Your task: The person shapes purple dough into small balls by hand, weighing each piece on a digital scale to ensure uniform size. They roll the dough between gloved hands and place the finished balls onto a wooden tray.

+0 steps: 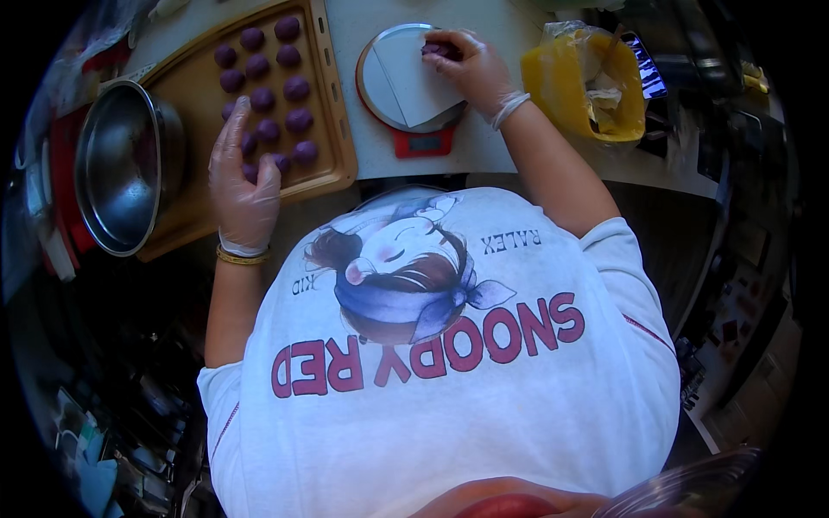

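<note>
My left hand, in a clear plastic glove, is over the near part of a gold-brown baking tray, its fingers among rows of purple dough balls. Whether it touches any of them is hard to tell. My right hand, gloved too, holds a piece of purple dough between thumb and fingers, over the right side of a round kitchen scale with a red base. A white sheet lies on the scale's plate.
A steel bowl rests tilted at the tray's left side. Right of the scale stands a yellow container lined with a clear plastic bag, with a phone-like screen behind it. The white tabletop's near edge runs close to my body.
</note>
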Demonstrator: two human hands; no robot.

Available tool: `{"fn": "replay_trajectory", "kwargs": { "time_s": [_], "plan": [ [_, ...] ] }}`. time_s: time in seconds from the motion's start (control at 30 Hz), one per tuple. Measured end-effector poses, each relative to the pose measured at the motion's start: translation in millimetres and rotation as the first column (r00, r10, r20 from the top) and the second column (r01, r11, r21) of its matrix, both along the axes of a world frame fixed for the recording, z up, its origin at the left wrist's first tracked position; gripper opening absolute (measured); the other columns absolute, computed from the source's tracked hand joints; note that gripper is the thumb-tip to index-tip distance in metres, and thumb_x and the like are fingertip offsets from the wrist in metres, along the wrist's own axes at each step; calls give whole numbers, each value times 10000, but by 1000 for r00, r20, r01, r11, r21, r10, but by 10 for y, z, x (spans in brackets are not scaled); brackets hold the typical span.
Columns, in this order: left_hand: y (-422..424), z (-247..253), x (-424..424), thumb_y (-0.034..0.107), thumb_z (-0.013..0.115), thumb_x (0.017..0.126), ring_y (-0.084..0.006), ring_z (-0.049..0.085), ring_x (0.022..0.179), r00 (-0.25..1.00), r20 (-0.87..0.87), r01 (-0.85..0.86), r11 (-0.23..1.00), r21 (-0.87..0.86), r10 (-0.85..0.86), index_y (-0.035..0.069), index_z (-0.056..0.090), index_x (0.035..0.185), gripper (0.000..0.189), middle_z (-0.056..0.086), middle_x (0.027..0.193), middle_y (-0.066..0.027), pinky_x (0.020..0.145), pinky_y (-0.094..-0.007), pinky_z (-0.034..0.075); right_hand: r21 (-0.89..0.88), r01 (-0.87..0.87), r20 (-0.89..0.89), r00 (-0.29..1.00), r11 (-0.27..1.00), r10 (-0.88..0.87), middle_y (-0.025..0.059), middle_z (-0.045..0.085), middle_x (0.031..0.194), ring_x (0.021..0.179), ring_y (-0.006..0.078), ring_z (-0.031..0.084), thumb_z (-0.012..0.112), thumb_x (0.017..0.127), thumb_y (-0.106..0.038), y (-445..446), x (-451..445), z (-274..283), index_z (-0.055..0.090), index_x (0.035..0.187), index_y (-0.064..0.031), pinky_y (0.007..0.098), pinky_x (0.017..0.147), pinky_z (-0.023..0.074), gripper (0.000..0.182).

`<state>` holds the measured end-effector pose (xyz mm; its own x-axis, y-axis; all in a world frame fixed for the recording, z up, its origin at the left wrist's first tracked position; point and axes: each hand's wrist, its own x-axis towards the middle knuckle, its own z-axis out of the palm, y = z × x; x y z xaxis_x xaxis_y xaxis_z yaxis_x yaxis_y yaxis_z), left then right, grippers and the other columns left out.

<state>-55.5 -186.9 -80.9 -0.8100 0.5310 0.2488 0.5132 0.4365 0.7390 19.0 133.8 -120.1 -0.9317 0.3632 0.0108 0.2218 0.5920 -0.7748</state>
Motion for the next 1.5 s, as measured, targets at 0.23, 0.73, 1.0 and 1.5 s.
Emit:
{"fn": "replay_trajectory", "kwargs": {
  "time_s": [0.23, 0.73, 1.0, 1.5],
  "plan": [
    [856, 320, -151, 90, 583, 777, -316, 488, 1212, 931, -97, 362, 919, 155, -351, 51, 511, 1283, 513, 534, 1294, -149, 1051, -384, 347, -999, -5, -2, 999, -50, -49, 174, 543, 1198, 1104, 272, 562, 453, 962, -375, 184, 220, 404, 478, 1241, 20, 360, 937, 488, 484],
    [2020, 590, 29, 200, 490, 904, -399, 465, 1202, 817, -341, 504, 863, 30, -466, -35, 504, 1250, 419, 536, 1238, -240, 1040, -443, 322, -781, -328, -233, 942, -531, -239, 148, 487, 1300, 1202, 260, 451, 298, 924, -625, -364, 306, 905, 354, 1378, -23, 404, 1082, 293, 756],
    [1644, 507, 39, 203, 680, 820, -324, 478, 1230, 668, -346, 689, 723, -44, -659, 93, 577, 1237, 444, 546, 1277, -168, 1022, -387, 382, -743, -369, -420, 907, -559, -41, 122, 568, 1149, 1080, 228, 524, 310, 937, -586, -145, 433, 571, 473, 1243, 5, 370, 956, 410, 685],
    [1532, 309, 57, 84, 724, 777, -189, 649, 904, 806, -16, 577, 779, 246, -592, 84, 592, 1221, 462, 653, 1046, -83, 826, -301, 521, -937, -31, -47, 998, 349, -37, 82, 666, 981, 877, 162, 657, 655, 868, -199, -157, 536, 717, 632, 1084, -32, 291, 817, 540, 274]
  ]
}}
